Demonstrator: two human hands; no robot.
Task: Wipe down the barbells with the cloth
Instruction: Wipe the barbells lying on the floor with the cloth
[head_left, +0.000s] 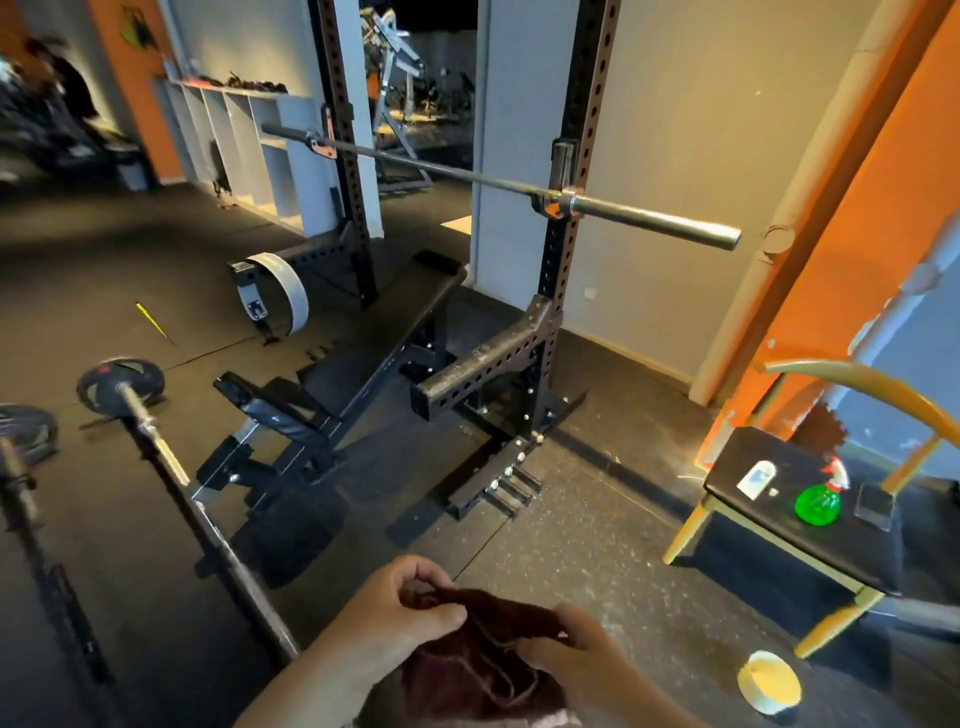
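At the far left edge a barbell (21, 483) lies on the dark floor. Just right of it a second barbell (171, 467), with one plate on its far end, runs down toward the bottom centre. In the upper left, open shelving (249, 135) bears small dark items on top. Mid-frame, a third barbell (441, 169) rests across the black rack (563, 270), its bare sleeve jutting right past the upright; a bench (363, 338) lies beneath. Speckled floor lies open between the rack's foot and the chair.

At bottom centre the left hand (405, 608) pinches the top edge of the dark red cloth (483, 660) and the right hand (576, 649) grips its right side. The hands are close together, near the second barbell's near end.

At right, the chair (831, 551) seat carries a green bottle (816, 503), beside small flat items.
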